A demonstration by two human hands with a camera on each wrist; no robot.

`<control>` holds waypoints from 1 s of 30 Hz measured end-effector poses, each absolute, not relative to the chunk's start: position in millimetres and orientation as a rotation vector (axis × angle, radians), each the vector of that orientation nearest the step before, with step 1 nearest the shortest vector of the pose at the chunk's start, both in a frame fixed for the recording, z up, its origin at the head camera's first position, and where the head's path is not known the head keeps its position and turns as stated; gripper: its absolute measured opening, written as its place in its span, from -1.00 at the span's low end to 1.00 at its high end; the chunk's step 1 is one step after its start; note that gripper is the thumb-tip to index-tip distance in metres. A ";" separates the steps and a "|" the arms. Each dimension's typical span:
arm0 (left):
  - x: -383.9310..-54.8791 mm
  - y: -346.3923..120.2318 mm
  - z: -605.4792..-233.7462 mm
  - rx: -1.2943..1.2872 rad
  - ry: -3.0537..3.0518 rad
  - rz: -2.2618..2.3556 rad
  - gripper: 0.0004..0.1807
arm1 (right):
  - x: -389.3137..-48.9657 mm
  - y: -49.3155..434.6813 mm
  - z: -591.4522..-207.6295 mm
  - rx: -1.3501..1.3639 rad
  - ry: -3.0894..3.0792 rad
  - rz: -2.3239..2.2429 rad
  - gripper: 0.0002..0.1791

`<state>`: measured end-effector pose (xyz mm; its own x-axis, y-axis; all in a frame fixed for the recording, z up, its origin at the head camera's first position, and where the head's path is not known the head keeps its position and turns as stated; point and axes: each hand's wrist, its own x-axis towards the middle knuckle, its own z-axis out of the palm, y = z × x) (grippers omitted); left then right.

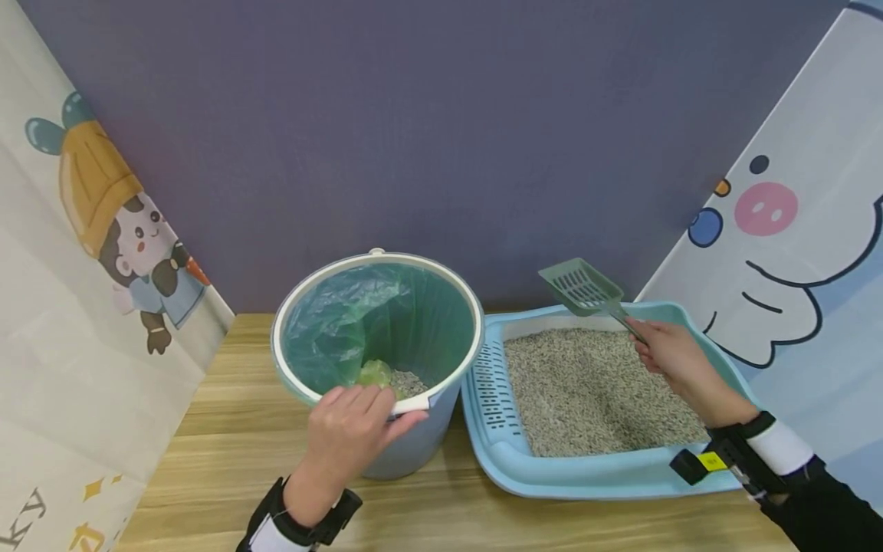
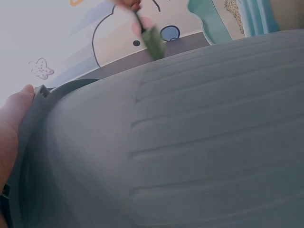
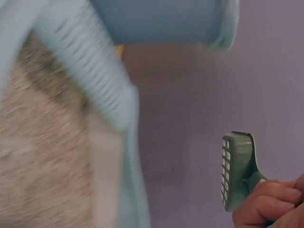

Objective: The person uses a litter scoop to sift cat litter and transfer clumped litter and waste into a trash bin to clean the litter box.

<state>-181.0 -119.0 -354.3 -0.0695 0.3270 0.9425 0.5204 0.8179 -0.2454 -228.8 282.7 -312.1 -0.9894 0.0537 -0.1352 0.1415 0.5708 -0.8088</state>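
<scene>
My left hand (image 1: 352, 429) grips the near rim of a blue-grey trash can (image 1: 414, 441), fingers over the edge and thumb along the outside. A green plastic bag (image 1: 324, 322) lines the can, with a yellow-green lump (image 1: 375, 373) and some grey litter at the bottom. In my right hand (image 1: 672, 353) is the handle of a green slotted litter scoop (image 1: 582, 285), held above the far side of a light-blue litter box (image 1: 593, 469). Grey-beige litter (image 1: 593, 391) covers the box's floor. The right wrist view shows the scoop (image 3: 237, 171) from the side; whether it carries anything cannot be told.
The can and box stand side by side on a wood-grain surface (image 1: 221, 460). A dark purple-blue wall (image 1: 441, 138) rises behind them. Printed cartoon sheets hang at the left (image 1: 62, 368) and right (image 1: 828, 253). The box's slotted step (image 1: 497, 391) lies beside the can.
</scene>
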 end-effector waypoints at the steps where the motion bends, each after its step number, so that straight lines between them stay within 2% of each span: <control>1: -181.0 -119.0 -354.3 -0.671 -1.673 -0.180 -0.38 | -230.6 273.3 -304.3 0.136 2.703 -1.387 -0.55; 5: -181.2 -118.8 -354.3 -0.673 -1.669 -0.176 -0.38 | -234.8 233.9 -278.5 0.026 2.689 -1.385 -0.53; 9: -181.0 -118.3 -354.5 -0.680 -1.678 -0.168 -0.39 | -234.1 199.2 -273.1 -0.190 2.894 -1.246 -0.54; 14: -181.0 -118.0 -354.2 -0.693 -1.686 -0.163 -0.39 | -227.0 171.9 -290.8 -0.757 3.398 -0.715 -0.74; 17: -181.3 -118.6 -353.5 -0.688 -1.678 -0.165 -0.39 | -225.5 160.4 -299.6 -1.105 3.569 -0.436 -0.69; 22: -181.5 -119.9 -352.6 -0.675 -1.674 -0.172 -0.39 | -231.4 146.1 -302.8 -1.521 3.666 -0.109 -0.51; 27: -181.4 -120.0 -353.0 -0.679 -1.680 -0.169 -0.39 | -240.2 143.5 -305.4 -1.980 3.619 0.275 -0.61; 30: -181.2 -120.0 -353.9 -0.679 -1.683 -0.166 -0.39 | -242.5 145.1 -306.9 -2.111 3.560 0.440 -0.67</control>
<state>-181.2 -120.0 -353.9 -0.0760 0.3418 0.9367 0.5178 0.8163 -0.2559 -242.5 145.1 -306.9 -0.1309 -0.7507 0.6476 -0.5703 0.5913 0.5702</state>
